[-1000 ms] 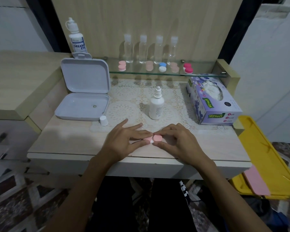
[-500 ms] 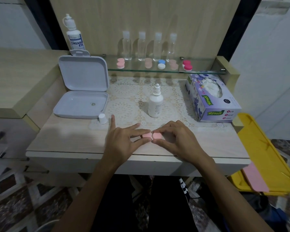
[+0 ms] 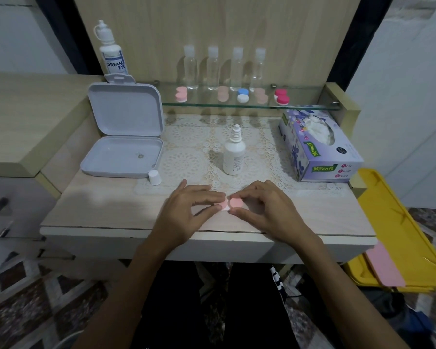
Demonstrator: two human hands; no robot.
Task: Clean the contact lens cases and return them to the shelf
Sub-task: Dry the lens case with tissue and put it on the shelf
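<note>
Near the front edge of the bench (image 3: pixel 91 212), a pink contact lens case (image 3: pixel 233 204) lies flat between the 2 hands: the left hand (image 3: pixel 186 210) pinches its left end with thumb and forefinger, the other fingers loosely extended, and the right hand (image 3: pixel 267 210) curls thumb and forefinger round its right cap. Fingertips hide most of the left cap, so only 1 round pink cap shows clearly. Just behind the hands stands 1 small white dropper bottle (image 3: pixel 234 154) with its nozzle uncovered, on a lace mat (image 3: pixel 186 157); 1 small white cap (image 3: pixel 154 177) stands apart to the left, beside an open white hinged box (image 3: pixel 122 154) whose lid leans upright. At the right sits 1 tissue box (image 3: pixel 317 147) with tissue showing at the opening. On the glass shelf (image 3: pixel 307 104) at the back lie 5 more lens cases (image 3: pixel 242 94): 1 pink, 2 pale beige, 1 blue and white, 1 deep pink. Behind them stand 4 clear bottles (image 3: pixel 213 69), their contents hard to make out. 1 large solution bottle (image 3: pixel 111 50) rises behind the box lid, its base hidden. Right of the bench, a yellow tray (image 3: pixel 400 222) is cut off by the frame, with 1 pink strip (image 3: pixel 385 268) lying on it.
</note>
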